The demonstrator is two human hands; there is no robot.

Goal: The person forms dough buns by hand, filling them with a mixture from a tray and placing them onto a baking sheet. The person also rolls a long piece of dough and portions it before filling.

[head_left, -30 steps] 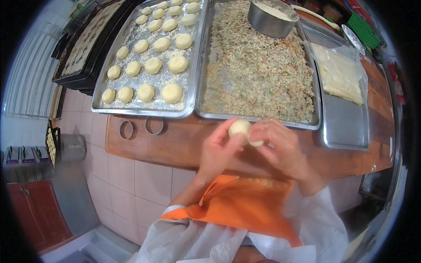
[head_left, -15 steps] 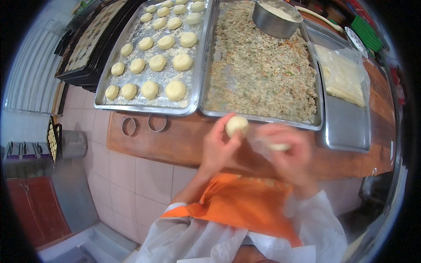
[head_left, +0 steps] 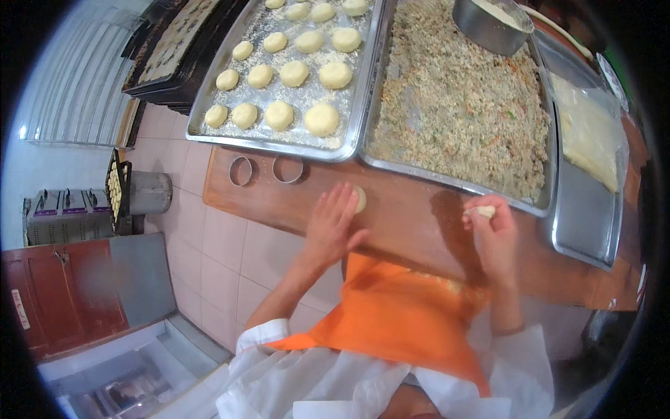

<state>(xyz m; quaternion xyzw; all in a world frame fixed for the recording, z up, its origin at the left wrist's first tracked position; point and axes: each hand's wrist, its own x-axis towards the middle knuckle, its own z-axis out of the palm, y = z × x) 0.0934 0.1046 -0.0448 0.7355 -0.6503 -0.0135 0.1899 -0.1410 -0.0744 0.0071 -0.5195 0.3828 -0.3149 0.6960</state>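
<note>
On the wooden table, my left hand (head_left: 331,227) lies with outstretched fingers over a round piece of pale dough (head_left: 361,200). Part of that dough shows past the fingertips; the rest is covered. My right hand (head_left: 494,234) is closed, pinching a small scrap of dough (head_left: 483,211) above the table near the front edge of the filling tray. Behind my left hand, a metal tray (head_left: 279,146) carries rows of flattened dough rounds on a white dusting. Beside it stands a second metal tray (head_left: 450,183) spread with a crumbly, speckled filling.
Two metal ring cutters (head_left: 241,172) lie on the wooden table (head_left: 412,223) left of my hands. A round metal pan (head_left: 492,31) of pale powder sits on the filling. At right, a bagged dough slab (head_left: 586,133) rests on another tray (head_left: 583,227). Dark stacked trays (head_left: 167,59) stand far left.
The dough ball has gone from my left fingers down onto the table, under my flattened left hand. My right hand has moved right with the dough scrap. The view has shifted.
</note>
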